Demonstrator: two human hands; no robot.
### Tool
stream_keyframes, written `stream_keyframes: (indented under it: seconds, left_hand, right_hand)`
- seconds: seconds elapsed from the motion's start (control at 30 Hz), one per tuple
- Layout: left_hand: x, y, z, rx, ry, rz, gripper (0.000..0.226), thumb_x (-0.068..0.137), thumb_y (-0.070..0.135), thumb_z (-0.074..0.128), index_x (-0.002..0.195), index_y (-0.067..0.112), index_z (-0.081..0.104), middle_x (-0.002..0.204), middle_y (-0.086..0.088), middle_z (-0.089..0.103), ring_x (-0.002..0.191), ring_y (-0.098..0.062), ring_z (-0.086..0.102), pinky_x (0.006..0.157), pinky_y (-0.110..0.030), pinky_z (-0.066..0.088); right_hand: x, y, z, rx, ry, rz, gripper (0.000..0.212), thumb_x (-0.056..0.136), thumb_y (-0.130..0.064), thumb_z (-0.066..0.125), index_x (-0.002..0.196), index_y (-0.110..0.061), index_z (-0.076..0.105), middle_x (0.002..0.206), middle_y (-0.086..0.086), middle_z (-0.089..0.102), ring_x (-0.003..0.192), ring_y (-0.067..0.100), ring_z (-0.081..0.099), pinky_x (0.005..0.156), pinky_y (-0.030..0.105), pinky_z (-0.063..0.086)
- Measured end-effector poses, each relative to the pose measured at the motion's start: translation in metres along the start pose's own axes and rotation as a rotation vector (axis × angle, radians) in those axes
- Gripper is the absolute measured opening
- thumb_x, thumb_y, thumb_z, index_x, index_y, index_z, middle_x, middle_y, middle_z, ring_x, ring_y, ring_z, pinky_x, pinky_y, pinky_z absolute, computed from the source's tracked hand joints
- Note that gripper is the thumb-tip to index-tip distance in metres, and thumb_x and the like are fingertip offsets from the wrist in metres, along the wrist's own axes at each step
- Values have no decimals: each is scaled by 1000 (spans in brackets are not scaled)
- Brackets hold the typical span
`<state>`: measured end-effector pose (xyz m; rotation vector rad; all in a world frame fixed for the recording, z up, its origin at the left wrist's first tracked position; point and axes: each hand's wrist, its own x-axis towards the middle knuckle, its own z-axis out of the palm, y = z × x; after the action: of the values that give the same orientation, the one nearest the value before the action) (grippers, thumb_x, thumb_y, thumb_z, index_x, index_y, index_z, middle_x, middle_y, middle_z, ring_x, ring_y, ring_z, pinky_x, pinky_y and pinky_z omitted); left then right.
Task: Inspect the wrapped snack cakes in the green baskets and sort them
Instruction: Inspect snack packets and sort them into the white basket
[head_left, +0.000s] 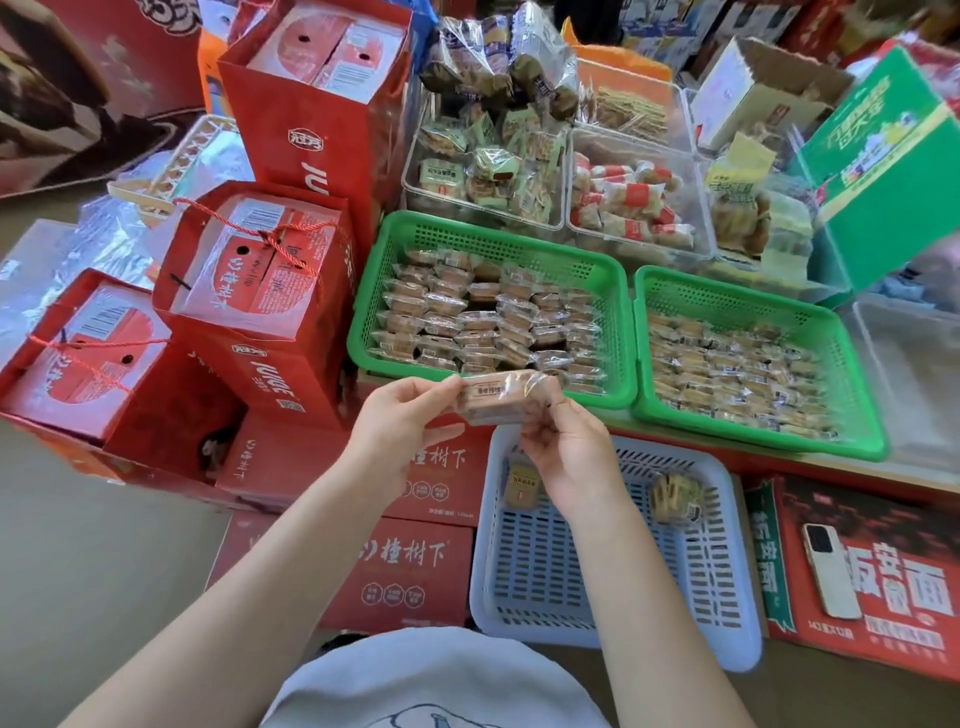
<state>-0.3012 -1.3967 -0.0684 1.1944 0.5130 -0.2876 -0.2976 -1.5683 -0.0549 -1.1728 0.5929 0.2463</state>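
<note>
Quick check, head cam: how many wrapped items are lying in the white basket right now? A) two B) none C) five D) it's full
A: the white basket holds just two wrapped items, one snack near its far-left corner, partly behind the right hand, and another snack toward the far right; the rest of its floor shows bare slats.

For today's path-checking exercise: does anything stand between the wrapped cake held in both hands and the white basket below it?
Nothing visible does. The wrapped cake, pinched by the left hand and right hand, sits above the white basket, which is open-topped. Only the right hand and forearm overlap its near-left part.
</note>
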Motion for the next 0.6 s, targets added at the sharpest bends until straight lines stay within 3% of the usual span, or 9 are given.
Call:
stream_keyframes:
  seconds: [0.07,0.17,0.23,0.37,0.47,0.53,0.6]
  left_hand:
    - [8,0,2,3,-3,10,24,95,22,68,81,6,58,91,-5,78,94,-15,75,81,-32,61]
    - [27,3,4,50,13,42,24,97,20,66,78,8,56,85,-2,77,90,-11,75,80,-31,61]
    - [44,3,8,83,25,66,25,96,19,67,77,8,55,89,-7,76,92,-13,75,79,-34,62]
    - [79,2,15,110,54,112,28,92,17,72,76,8,52,95,-17,73,93,-22,75,76,-39,63]
    - [114,-1,17,194,71,137,28,94,28,72,81,7,58,92,-13,70,90,-20,73,78,-41,63]
    - [140,-2,15,427,115,191,22,99,35,63,94,13,64,97,-3,69,91,-17,69,84,-41,60]
    - [168,-5,12,784,131,278,24,102,31,56,119,16,62,124,-5,64,117,-20,59,100,-40,49]
  right_hand:
    - [11,0,-5,-268,24,-33,32,101,-39,55,94,-12,70,80,-2,72,74,13,63,65,28,49]
    - [27,-11,-10,-358,-90,-59,56,88,-68,48,110,-21,68,103,0,73,92,14,67,70,28,54]
    - [40,-20,-9,-515,-181,-79,52,82,-74,54,111,-33,65,113,-8,70,104,8,64,78,27,51]
    - [79,-29,-2,-693,-149,-92,33,84,-55,66,104,-30,73,105,-8,73,104,11,65,92,37,52]
    - [113,-38,3,-669,-60,-80,14,91,-39,67,96,-28,75,105,-9,73,102,11,64,84,31,51]
    - [139,-44,4,-640,17,-89,15,92,-36,68,103,-27,73,109,-6,71,97,15,66,80,34,56]
    - [166,-49,6,-595,79,-116,22,92,-34,70,111,-24,70,111,-3,71,90,18,68,80,37,58]
